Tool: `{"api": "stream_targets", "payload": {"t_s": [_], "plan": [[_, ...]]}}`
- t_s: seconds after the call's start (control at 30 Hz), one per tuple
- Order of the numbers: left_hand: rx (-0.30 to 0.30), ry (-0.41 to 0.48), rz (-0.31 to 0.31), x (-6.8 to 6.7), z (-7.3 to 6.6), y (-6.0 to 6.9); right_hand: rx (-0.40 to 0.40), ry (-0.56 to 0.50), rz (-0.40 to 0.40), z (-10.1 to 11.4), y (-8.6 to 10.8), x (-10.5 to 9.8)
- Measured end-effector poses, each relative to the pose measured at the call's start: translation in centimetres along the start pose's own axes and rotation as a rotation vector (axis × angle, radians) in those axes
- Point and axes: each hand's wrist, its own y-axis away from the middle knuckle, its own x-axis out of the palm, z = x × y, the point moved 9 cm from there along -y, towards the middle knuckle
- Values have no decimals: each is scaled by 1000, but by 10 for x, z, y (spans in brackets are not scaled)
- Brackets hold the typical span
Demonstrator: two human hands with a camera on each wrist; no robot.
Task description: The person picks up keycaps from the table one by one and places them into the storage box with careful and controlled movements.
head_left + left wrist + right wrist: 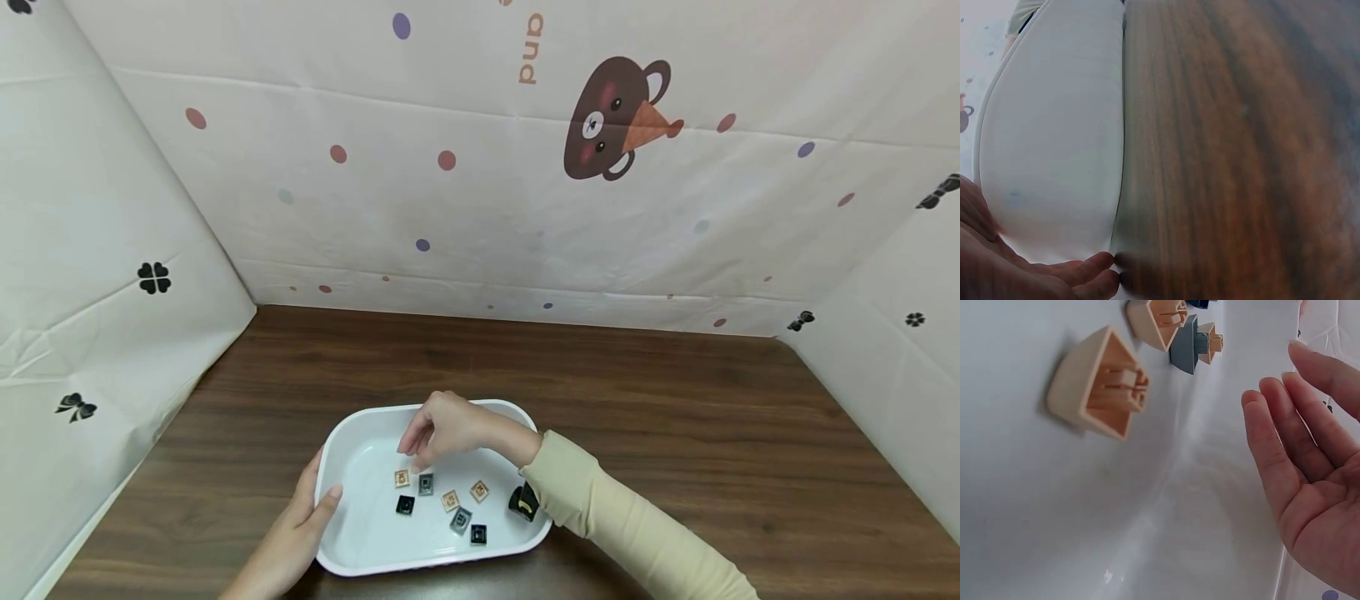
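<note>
A white tray (360,533) holds several small keycaps, lying hollow side up. Three are beige, among them the beige keycap (479,491); others are grey, like the grey keycap (461,521), or black, like the black keycap (405,505). My left hand (300,521) grips the tray's left end, thumb over the rim and fingers on the outer wall. Over the back of the tray hovers my right hand (450,429), its fingers loosely bent and holding nothing. In the right wrist view, a beige keycap (1097,387) lies apart from the fingertips (1254,403).
The tray stands on a dark wood table (675,417). White printed sheets (480,208) enclose the table at the back and both sides. A black item with a yellow mark (523,502) shows beside the right sleeve cuff, over the tray's right end.
</note>
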Motion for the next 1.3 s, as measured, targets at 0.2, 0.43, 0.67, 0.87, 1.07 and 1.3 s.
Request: {"api": "stream_targets", "payload": {"t_s": [0.2, 0.43, 0.67, 0.87, 1.07, 1.3], "plan": [[-8, 5, 3, 0, 1, 0, 26, 4, 36, -4, 2, 4], [-14, 4, 3, 0, 0, 0, 35, 28, 81, -6, 6, 8], [-20, -11, 7, 0, 1, 0, -18, 13, 59, 6, 13, -9], [-14, -19, 7, 0, 1, 0, -40, -39, 35, 20, 24, -28], [-12, -20, 11, 0, 2, -1, -59, -62, 2, 24, 35, -41], [-6, -21, 23, 1, 3, -1, -90, -113, -55, 22, 49, -57]]}}
